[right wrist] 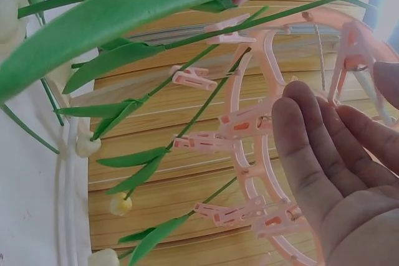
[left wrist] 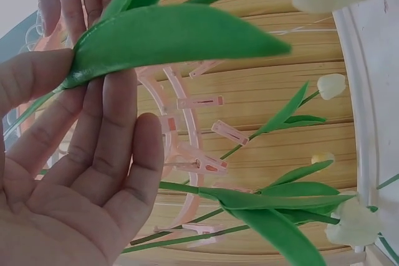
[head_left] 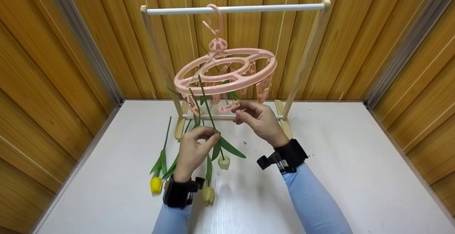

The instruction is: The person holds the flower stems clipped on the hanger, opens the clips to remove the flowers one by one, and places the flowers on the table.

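My left hand (head_left: 193, 151) pinches an artificial white tulip (head_left: 224, 162) by its stem and leaf base, the bloom hanging down and the bare stem rising across the rim of a pink round clip hanger (head_left: 231, 85). Thumb and fingertips of my right hand (head_left: 262, 122) grip a pink clothespin (head_left: 228, 107) below the hanger, pulled sideways. In the right wrist view that clothespin (right wrist: 347, 54) stands close to the fingertips. More clothespins (right wrist: 225, 213) dangle from the ring, several holding tulips (right wrist: 156, 241) by their stems, blooms downward.
The hanger hooks onto a white rod (head_left: 263, 8) of a wooden stand (head_left: 309, 54). On the white table (head_left: 106, 163) lie a yellow tulip (head_left: 155, 185) and a cream tulip (head_left: 208, 195), left of and below my left hand. Wood-patterned walls (head_left: 355, 49) enclose the back and sides.
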### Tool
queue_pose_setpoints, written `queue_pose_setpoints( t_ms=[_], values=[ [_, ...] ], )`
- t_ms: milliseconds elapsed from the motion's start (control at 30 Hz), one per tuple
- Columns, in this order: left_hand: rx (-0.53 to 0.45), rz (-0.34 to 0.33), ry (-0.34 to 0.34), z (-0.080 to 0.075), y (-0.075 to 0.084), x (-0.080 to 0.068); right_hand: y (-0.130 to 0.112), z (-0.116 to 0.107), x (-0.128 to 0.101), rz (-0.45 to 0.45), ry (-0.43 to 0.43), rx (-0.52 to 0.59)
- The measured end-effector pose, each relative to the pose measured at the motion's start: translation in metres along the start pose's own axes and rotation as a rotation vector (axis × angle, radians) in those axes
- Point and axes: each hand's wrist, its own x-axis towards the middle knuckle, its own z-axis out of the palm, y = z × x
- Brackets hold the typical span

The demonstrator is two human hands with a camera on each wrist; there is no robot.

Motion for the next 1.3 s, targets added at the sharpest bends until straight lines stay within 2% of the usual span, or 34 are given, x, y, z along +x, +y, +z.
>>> queue_pose_setpoints(
  t_ms=[533, 833, 1167, 1300],
  values=[
    [0.030, -0.016, 0.001, -0.010, 0.004, -0.002, -0.005, -0.008, -0.007, -0.018, 0.000, -0.024],
    [0.045, -0.004, -0.001, -0.012, 0.008, -0.003, -0.005, -0.015, -0.024, -0.047, 0.028, -0.101],
    [0.092, 0.027, -0.029, -0.010, 0.014, -0.005, 0.003, -0.024, -0.045, -0.135, 0.081, -0.243],
    [0.102, 0.042, -0.030, -0.009, 0.015, -0.005, 0.004, -0.028, -0.053, -0.137, 0.105, -0.275]
  ],
)
